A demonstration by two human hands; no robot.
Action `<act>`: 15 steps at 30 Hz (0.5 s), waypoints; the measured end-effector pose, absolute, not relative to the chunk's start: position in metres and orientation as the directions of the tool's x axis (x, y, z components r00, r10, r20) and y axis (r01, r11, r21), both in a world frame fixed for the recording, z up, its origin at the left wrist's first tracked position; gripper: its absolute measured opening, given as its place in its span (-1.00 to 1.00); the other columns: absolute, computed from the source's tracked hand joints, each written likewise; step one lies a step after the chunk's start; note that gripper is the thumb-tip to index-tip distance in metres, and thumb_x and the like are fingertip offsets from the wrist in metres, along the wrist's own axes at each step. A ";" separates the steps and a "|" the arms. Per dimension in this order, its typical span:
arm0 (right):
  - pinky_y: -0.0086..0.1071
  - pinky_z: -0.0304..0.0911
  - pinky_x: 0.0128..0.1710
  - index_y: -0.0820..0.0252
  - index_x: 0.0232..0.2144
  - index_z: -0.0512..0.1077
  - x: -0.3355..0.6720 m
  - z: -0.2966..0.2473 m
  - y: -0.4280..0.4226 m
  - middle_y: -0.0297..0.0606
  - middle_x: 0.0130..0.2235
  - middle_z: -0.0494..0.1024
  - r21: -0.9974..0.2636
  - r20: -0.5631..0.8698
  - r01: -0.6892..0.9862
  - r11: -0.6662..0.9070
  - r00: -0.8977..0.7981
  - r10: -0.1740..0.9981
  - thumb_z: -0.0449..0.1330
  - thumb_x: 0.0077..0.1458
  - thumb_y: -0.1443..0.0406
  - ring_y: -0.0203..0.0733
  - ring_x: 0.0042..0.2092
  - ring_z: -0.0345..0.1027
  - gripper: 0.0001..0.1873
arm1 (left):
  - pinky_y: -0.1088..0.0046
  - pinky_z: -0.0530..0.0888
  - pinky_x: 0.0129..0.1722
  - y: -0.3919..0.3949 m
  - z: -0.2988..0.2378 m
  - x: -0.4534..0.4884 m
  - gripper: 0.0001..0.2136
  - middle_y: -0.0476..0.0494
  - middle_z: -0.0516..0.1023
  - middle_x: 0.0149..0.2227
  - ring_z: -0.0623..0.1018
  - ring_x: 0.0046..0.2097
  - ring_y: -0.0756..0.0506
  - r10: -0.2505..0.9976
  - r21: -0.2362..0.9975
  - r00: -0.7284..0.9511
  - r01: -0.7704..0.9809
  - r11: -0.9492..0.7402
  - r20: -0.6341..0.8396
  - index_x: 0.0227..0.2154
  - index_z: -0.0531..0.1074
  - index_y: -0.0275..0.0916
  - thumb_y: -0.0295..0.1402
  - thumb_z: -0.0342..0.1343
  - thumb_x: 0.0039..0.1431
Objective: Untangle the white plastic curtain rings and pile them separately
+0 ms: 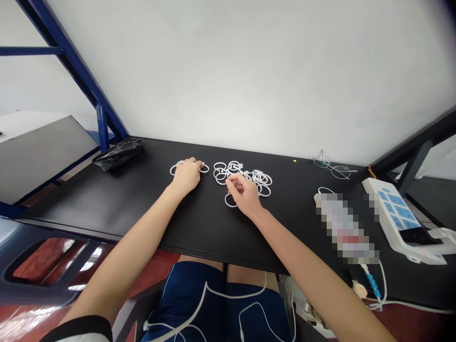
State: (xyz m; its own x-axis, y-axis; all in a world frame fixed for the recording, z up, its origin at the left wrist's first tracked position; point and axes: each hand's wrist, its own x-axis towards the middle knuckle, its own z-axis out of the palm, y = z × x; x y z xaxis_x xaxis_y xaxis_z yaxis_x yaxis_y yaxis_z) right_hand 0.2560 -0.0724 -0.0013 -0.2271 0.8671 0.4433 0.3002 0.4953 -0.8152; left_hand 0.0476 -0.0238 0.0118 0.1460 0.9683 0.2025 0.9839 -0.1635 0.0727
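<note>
A loose heap of white plastic rings [261, 177] lies on the black table [142, 204] near its far edge. My right hand [245, 194] rests at the near side of the heap, its fingers pinched on one white ring [230, 202]. My left hand [187, 175] lies to the left of the heap, fingers curled over a small group of joined white rings [204, 168] that shows on both sides of the hand.
A crumpled black plastic bag [119, 154] sits at the table's far left. A pair of glasses [333, 166] lies at the far right, near a white power strip [399, 218] and a blurred object [344, 228]. White cables hang over my lap.
</note>
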 end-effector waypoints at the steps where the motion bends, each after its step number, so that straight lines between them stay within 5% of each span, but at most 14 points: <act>1: -0.45 0.13 -0.53 0.17 -0.37 0.36 0.256 -0.001 -0.072 -0.42 -0.55 0.37 -0.817 0.440 0.300 0.493 -0.228 0.869 0.08 0.20 0.19 -0.37 -0.59 0.22 -0.81 | 0.18 0.38 -0.05 -0.024 0.012 0.048 -0.67 -0.28 0.50 -0.10 0.48 -0.04 -0.25 0.968 0.071 0.143 0.985 -0.160 0.209 -0.11 0.47 -0.26 -0.55 -0.13 0.18; 15: -0.44 0.16 -0.54 0.17 -0.37 0.36 0.256 -0.001 -0.074 -0.43 -0.59 0.35 -0.801 0.486 0.294 0.522 -0.189 0.853 0.06 0.23 0.21 -0.36 -0.60 0.23 -0.82 | 0.17 0.33 -0.04 -0.027 0.015 0.053 -0.67 -0.24 0.52 -0.12 0.48 -0.05 -0.25 0.930 0.072 0.134 0.983 -0.168 0.343 -0.13 0.37 -0.24 -0.63 -0.12 0.10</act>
